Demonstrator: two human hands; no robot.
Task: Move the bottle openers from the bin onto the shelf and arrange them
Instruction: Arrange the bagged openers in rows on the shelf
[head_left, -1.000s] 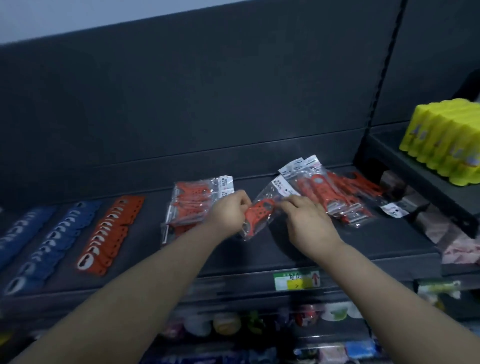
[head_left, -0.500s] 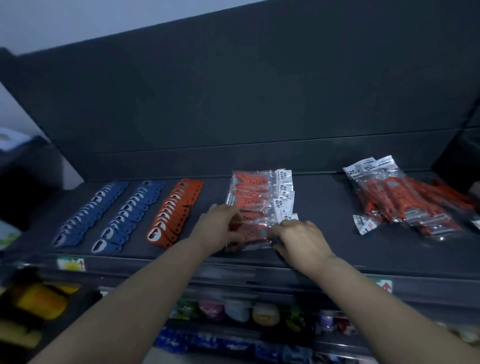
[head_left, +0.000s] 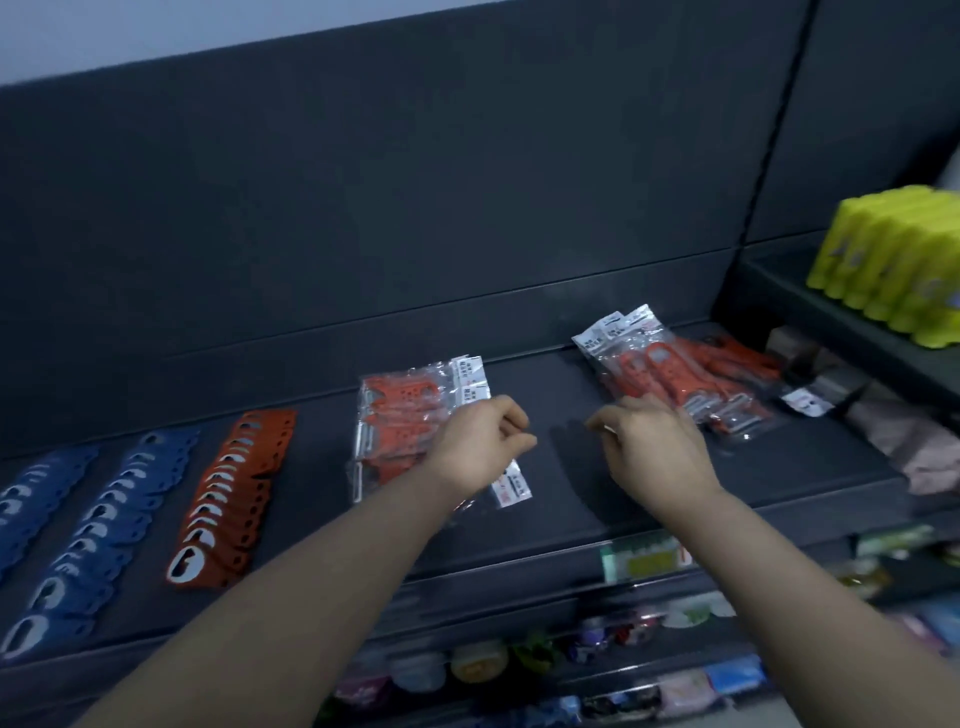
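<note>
**Head view.** The left hand (head_left: 478, 447) is shown lifted just above the near end of the ordered stack of bagged orange openers (head_left: 405, 415). Its fingers are loosely curled and nothing is held between them. The right hand (head_left: 652, 449) is shown beside it, empty, with fingers apart and stretched forward. Its fingertips (head_left: 644, 404) are seen at the near edge of the loose pile of bagged openers (head_left: 670, 374), though contact cannot be confirmed through the motion blur. Both lots lie on the dark shelf (head_left: 805, 467): the stack under and beyond the left hand, the pile beyond and outboard of the right. The bin is not in view.

**Change.** Half a second earlier both hands were pressed onto the stack, where a packet brought across from the pile had been laid. That packet has now been released, and its white label (head_left: 514, 486) is visible beside the left wrist. One more opener is therefore judged placed, and the next pick is judged to be starting. Much of the pile is left to be worked through.

**Surroundings.** Outboard of the left hand, rows of blue openers (head_left: 130, 499) and one row of unbagged orange openers (head_left: 228, 499) are laid in overlapping lines. Yellow goods (head_left: 893, 260) are stacked well beyond the right hand.
</note>
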